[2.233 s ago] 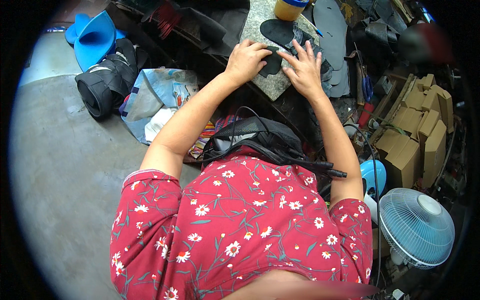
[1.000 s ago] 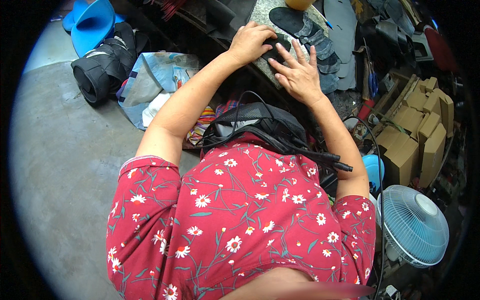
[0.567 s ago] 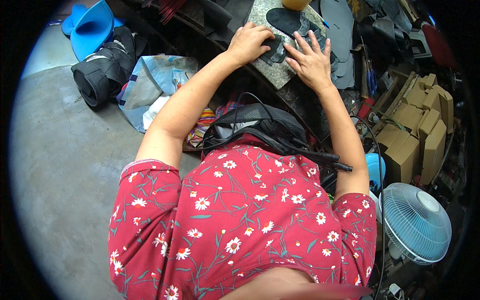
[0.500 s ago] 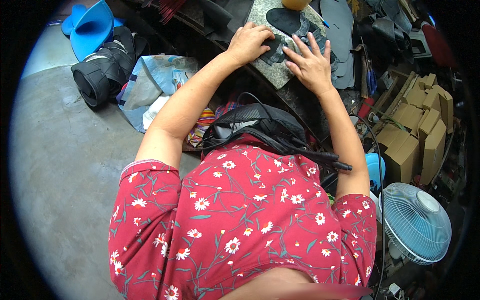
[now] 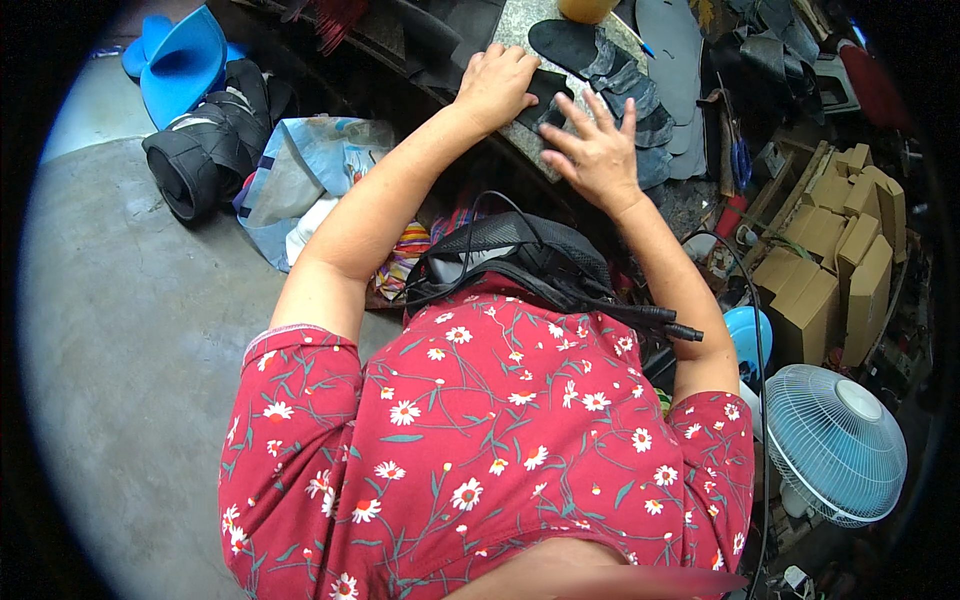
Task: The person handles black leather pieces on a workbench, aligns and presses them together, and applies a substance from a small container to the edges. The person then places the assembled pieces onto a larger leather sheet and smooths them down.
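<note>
top centre of frame: left hand curled tight on a dark sole piece, right hand spread flat, gripping nothing. i'd keep that palm pressing so it can't slide on the stone bench.

At the upper middle of the frame, matt dark rubbery sole pieces lie on a speckled stone slab; the cardboard boxes at right look dull brown, and the fan has a glossy plastic grille.
</note>
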### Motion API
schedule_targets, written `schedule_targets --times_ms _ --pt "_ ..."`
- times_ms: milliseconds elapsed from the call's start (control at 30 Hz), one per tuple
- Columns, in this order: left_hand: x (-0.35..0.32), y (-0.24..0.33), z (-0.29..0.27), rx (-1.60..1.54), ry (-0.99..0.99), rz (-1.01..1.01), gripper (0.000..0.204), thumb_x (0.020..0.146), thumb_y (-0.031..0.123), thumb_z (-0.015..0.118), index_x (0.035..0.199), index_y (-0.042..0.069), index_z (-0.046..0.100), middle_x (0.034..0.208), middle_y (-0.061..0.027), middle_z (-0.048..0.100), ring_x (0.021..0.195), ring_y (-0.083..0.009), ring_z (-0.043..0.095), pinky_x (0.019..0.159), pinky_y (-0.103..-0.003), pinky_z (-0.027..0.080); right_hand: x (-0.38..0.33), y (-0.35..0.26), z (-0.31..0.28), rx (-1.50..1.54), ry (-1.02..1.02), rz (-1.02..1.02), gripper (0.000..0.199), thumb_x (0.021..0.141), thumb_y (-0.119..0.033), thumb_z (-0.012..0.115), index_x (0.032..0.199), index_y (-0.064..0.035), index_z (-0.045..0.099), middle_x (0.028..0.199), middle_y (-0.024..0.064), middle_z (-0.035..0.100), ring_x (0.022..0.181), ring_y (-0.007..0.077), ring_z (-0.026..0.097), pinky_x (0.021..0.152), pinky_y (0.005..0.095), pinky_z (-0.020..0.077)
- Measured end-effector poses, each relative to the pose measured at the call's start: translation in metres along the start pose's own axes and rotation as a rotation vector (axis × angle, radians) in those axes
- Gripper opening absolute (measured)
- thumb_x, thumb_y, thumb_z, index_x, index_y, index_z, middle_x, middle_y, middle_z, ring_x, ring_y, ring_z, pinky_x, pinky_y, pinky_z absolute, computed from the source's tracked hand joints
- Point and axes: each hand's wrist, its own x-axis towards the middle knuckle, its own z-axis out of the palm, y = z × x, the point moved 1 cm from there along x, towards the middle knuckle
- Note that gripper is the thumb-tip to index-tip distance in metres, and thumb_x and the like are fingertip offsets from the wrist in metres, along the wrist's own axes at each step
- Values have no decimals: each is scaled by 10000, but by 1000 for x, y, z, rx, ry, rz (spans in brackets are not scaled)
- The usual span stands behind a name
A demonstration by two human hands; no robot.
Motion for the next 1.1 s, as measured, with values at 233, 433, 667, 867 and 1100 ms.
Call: schedule_targets --times_ms 233,433,667,867,1100 --pt "5 1 -3 36 -22 42 401 691 282 818 1036 119 693 1062 -57 625 1067 -276 576 854 -450 479 24 28 -5 -71 37 162 388 885 -521 601 1184 -291 694 1489 16 448 1425 273 316 1105 697 123" --pt "10 4 -10 64 -132 11 471 693 281 808 1120 138 671 1083 -63 616 1089 -290 558 867 -444 482 40 34 9 -253 -51 70 546 818 -600 613 1211 -228 683 1487 15 447 1428 267 317 1109 690 141" --pt "14 5 -10 -208 -90 -41 345 725 78 731 1047 102 608 1031 -129 574 1006 -342 578 849 -424 490 18 26 -14 3 -17 50 336 811 -488 680 1038 -250 747 1369 44 556 1343 310 420 1084 709 149" --pt "51 -13 -8 -664 194 -3 164 760 -44 518 870 18 624 891 -157 606 883 -343 626 792 -394 504 -19 33 -45 83 53 279 267 855 -332 681 1102 -236 714 1335 43 578 1308 289 457 1125 656 158" --pt "83 -18 -41 -138 400 11 253 740 68 687 990 104 663 1126 -121 583 1158 -343 500 957 -444 428 -34 38 -56 80 61 324 347 889 -289 658 1228 -213 657 1305 33 591 1299 271 464 1150 618 136"
